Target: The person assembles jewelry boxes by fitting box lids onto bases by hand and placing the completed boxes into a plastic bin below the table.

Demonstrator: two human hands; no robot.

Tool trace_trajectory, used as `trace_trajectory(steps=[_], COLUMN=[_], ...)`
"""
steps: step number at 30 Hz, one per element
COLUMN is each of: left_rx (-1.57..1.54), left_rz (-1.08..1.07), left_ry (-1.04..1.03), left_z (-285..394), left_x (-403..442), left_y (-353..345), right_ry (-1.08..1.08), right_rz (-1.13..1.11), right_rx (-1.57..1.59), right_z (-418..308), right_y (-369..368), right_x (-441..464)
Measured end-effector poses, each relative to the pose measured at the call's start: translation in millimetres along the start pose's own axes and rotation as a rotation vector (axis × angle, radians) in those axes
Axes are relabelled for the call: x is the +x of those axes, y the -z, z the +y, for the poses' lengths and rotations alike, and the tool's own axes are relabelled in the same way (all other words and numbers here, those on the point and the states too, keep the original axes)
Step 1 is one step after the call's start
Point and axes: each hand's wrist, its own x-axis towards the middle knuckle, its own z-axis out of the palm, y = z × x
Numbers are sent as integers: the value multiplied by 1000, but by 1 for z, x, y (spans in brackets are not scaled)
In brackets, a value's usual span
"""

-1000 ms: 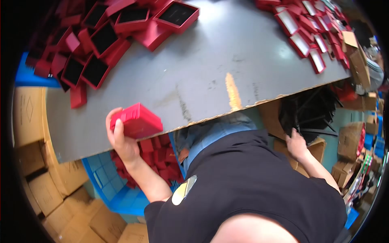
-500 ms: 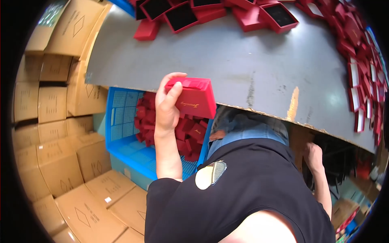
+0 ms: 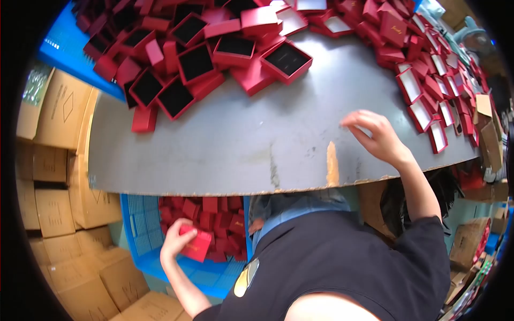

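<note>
My left hand (image 3: 176, 239) grips a closed red box (image 3: 197, 246) with small gold lettering, held above a blue basket (image 3: 131, 224) that is full of similar red boxes (image 3: 217, 216). Over the grey table (image 3: 225, 155), my right hand (image 3: 372, 131) hangs with bent fingers, thumb apart from the fingertips, and nothing between them. Beyond it to the right are red boxes with white insides (image 3: 420, 115). Open red boxes with black inserts (image 3: 286, 60) are heaped on the far left of the table.
Brown cartons (image 3: 56, 214) are stacked at the left. Another blue basket (image 3: 80, 59) touches the table's far left corner. Under the right side of the table is a black plastic bag (image 3: 401, 206). The table's front edge (image 3: 257, 193) is chipped.
The left hand has lowered the red box from over the table edge to above the basket. My right hand has risen from beside the black bag to above the table.
</note>
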Motion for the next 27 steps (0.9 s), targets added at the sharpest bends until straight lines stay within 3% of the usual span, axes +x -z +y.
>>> trace_trajectory(steps=[3, 5, 8, 10, 13, 14, 15, 17, 19, 21, 25, 27], left_rx=[305, 437, 453, 480, 670, 505, 711, 881, 847, 663, 469, 245], left_rz=[26, 65, 2, -19, -5, -12, 14, -7, -254, -450, -449, -399], left_ry=[226, 169, 197, 241, 222, 280, 318, 514, 527, 737, 98, -401], left_z=[-62, -102, -106, -152, -179, -192, -208, -149, -125, -26, 162, 206], left_x=[20, 38, 59, 80, 96, 105, 107, 95, 96, 73, 13, 24], left_y=[-6, -11, -13, -12, -10, -10, -10, -14, -9, -20, -41, -43], right_ry=[7, -86, -191, -274, -916, -993, -1057, -792, -638, -481, -304, -205], right_rz=[150, 303, 516, 650, 615, 529, 435, 458, 395, 278, -31, -104], right_rx=[-46, -103, -453, -641, -849, -756, -651, -820, -743, -684, -540, -332], right_z=[54, 84, 139, 177, 202, 210, 220, 233, 179, 127, 49, 27], right_y=[-7, -4, 19, 40, 60, 65, 64, 42, 22, -1, -39, -38], right_x=[43, 64, 65, 51, 15, 1, -8, -23, -9, 1, 10, 13])
